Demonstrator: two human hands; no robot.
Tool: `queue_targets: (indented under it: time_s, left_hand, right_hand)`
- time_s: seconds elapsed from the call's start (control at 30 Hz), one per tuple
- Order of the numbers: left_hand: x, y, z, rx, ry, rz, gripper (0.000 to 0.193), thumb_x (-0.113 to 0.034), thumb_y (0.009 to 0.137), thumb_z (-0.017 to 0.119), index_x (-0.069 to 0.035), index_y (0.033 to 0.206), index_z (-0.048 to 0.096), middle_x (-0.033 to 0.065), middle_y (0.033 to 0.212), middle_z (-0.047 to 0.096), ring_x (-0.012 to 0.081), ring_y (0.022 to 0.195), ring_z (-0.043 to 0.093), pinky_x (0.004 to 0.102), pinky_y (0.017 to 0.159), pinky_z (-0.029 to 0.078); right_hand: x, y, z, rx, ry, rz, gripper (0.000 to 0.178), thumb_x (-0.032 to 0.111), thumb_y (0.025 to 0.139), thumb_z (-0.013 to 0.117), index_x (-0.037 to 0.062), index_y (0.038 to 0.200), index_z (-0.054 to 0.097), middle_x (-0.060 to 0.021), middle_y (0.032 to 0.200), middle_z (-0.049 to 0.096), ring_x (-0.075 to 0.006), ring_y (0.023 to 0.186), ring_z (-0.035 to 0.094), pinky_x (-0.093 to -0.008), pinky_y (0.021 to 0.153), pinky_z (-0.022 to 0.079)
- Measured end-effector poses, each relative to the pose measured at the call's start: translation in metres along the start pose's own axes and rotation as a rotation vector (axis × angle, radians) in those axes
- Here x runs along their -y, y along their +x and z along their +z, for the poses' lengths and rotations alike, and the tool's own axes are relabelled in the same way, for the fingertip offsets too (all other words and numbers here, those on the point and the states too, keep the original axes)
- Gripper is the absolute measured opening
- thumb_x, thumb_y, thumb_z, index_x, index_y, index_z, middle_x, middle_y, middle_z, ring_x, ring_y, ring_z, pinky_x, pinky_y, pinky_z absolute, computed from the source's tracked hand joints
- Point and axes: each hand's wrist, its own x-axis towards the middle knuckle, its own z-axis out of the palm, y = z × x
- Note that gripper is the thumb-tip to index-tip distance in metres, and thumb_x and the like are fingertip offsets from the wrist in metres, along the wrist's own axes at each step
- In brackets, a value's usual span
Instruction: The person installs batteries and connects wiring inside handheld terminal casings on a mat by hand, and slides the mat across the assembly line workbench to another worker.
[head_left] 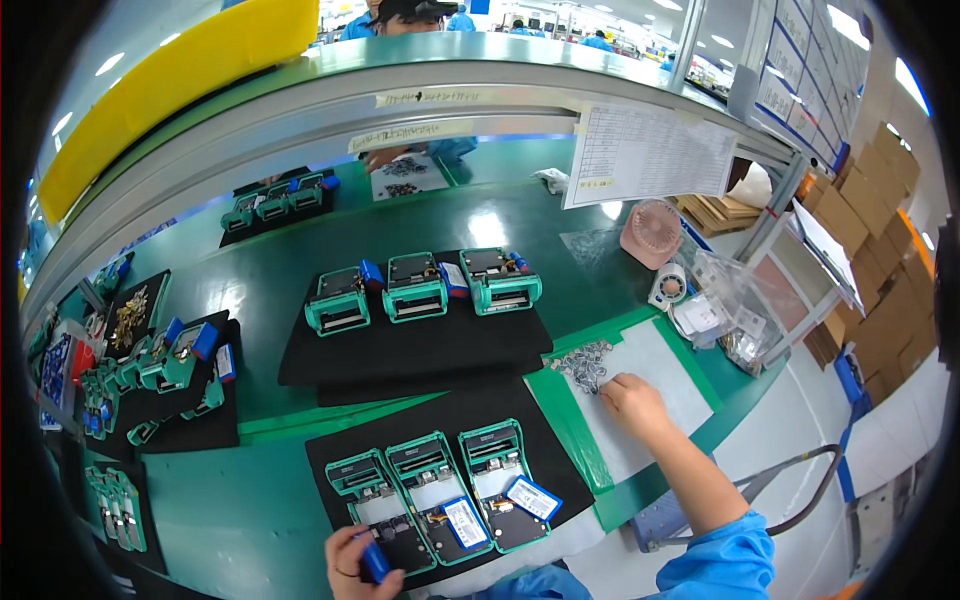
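Had left hand (350,572) curled round a blue battery pack (375,561) at the leftmost teal device housing's (358,472) six-o'clock end. Had right hand (636,404) nearer the small metal parts (584,366), pile at ten o'clock, fingertips bunched; couldn't tell whether gripping any.

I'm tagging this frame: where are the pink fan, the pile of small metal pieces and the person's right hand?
Pink fan (655,231), head view: middle of its round grille.
Pile of small metal pieces (582,365), head view: middle of the heap.
Right hand (637,403), head view: back of the hand.
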Motion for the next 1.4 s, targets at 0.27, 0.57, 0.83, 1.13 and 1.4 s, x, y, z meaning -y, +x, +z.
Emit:
queue_targets:
  time_s: [0.27, 0.57, 0.83, 1.13, 1.4]
  left_hand:
    - [0.043, 0.004, -0.021, -0.266, -0.076, -0.357, 0.043, -0.003, 0.086, 0.058, 0.0, 0.128, 0.052, 0.017, 0.128, 0.054, 0.0294, 0.122, 0.05, 0.0374, 0.107, 0.035]
    - [0.063, 0.07, -0.002, -0.003, -0.566, -0.467, 0.04, -0.017, 0.097, 0.058, 0.006, 0.129, 0.052, 0.0138, 0.113, 0.067, 0.0183, 0.106, 0.062, 0.0314, 0.094, 0.047]
    - [0.065, 0.069, -0.003, -0.136, -0.79, -0.496, 0.033, -0.015, 0.086, 0.074, 0.002, 0.11, 0.06, 0.0074, 0.1, 0.067, 0.0124, 0.095, 0.06, 0.0281, 0.089, 0.047]
    - [0.064, 0.067, 0.007, -0.216, -0.803, -0.465, 0.036, -0.016, 0.077, 0.082, 0.0, 0.101, 0.061, 0.003, 0.09, 0.066, 0.0084, 0.085, 0.057, 0.025, 0.08, 0.047]
    - [0.065, 0.07, 0.006, -0.24, -0.734, -0.456, 0.034, -0.02, 0.076, 0.083, 0.001, 0.096, 0.064, 0.0054, 0.087, 0.068, 0.0096, 0.082, 0.06, 0.026, 0.078, 0.048]
  right_hand:
    - [0.01, 0.035, -0.005, 0.47, -0.385, -0.029, 0.008, 0.005, 0.076, 0.06, 0.0055, 0.082, 0.066, -0.017, 0.085, 0.069, -0.0317, 0.08, 0.07, -0.0411, 0.07, 0.058]
    - [0.025, 0.04, -0.025, 0.403, -0.426, -0.024, 0.005, 0.006, 0.078, 0.062, 0.0057, 0.081, 0.067, -0.0159, 0.078, 0.068, -0.0339, 0.072, 0.068, -0.0412, 0.066, 0.056]
    - [0.238, 0.044, -0.039, 0.194, 0.418, -0.697, 0.029, 0.01, 0.066, 0.068, 0.0089, 0.095, 0.067, -0.0023, 0.085, 0.058, -0.0189, 0.076, 0.06, -0.0308, 0.061, 0.053]
    - [0.281, 0.041, 0.01, 0.093, 0.33, -0.825, 0.024, 0.011, 0.065, 0.066, 0.0058, 0.088, 0.066, -0.0005, 0.075, 0.049, -0.0137, 0.067, 0.056, -0.0249, 0.051, 0.048]
    - [0.283, 0.044, 0.013, 0.087, 0.199, -0.818, 0.022, 0.012, 0.065, 0.065, 0.0055, 0.086, 0.064, -0.0003, 0.073, 0.047, -0.0133, 0.065, 0.054, -0.0255, 0.048, 0.046]
